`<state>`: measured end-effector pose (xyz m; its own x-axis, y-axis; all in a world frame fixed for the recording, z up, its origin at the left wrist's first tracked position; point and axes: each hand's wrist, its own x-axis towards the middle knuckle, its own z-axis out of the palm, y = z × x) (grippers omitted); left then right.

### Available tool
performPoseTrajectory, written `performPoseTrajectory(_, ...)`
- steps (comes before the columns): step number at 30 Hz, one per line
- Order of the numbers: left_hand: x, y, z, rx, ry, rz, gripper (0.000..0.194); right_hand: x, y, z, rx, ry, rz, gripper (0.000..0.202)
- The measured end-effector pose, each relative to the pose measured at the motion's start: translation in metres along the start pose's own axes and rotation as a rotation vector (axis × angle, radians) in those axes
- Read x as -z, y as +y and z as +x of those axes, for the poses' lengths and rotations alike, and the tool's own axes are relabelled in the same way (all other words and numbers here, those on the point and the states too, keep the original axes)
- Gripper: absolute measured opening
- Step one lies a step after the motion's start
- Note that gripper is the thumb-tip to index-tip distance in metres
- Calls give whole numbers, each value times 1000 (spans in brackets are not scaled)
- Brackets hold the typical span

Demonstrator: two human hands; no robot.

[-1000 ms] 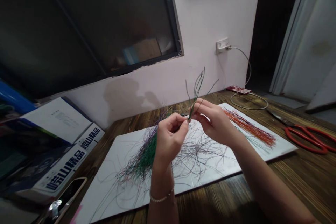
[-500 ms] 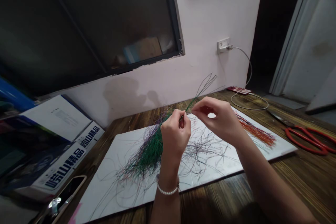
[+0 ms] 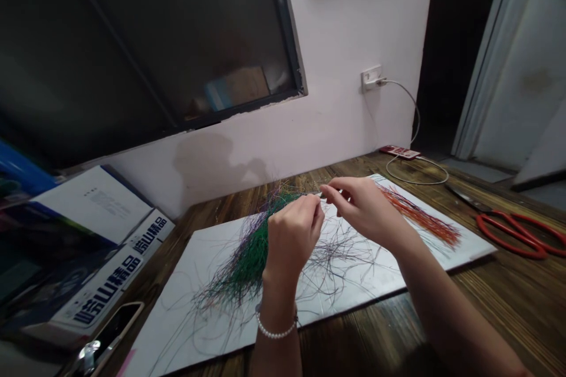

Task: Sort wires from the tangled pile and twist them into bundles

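Above a white board, my left hand has its fingers closed, with the back of the hand toward me; what it grips is mostly hidden. My right hand pinches at the left hand's fingertips, and what lies between its fingers is too small to tell. A thick bundle of green wires lies on the board, left of and behind my left hand. Thin dark wires are scattered beneath my hands. An orange and red wire bundle rests on the board's right part.
Red-handled scissors lie on the wooden table at the right. A red device with a white cable is at the back. Boxes and a phone stand or lie at the left.
The green strands that rose from between my hands no longer show upright. My right hand has lowered slightly, and my left hand has turned with its back more toward the camera.
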<state>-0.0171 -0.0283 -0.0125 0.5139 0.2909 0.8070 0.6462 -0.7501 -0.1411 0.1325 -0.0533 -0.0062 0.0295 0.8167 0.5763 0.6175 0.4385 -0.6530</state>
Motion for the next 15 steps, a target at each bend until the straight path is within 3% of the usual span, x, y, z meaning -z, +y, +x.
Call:
performPoseTrajectory(4, 1, -1, 0, -11, 12, -22, 13, 2, 1, 3, -58, -89, 223, 21)
performPoseTrajectory(8, 2, 0, 0, 10, 16, -53, 11, 2, 3, 6, -73, -92, 373, 18)
performPoseTrajectory(15, 3, 1, 0, 37, 51, -34, 11, -3, 6, 8, -98, -70, 441, 14)
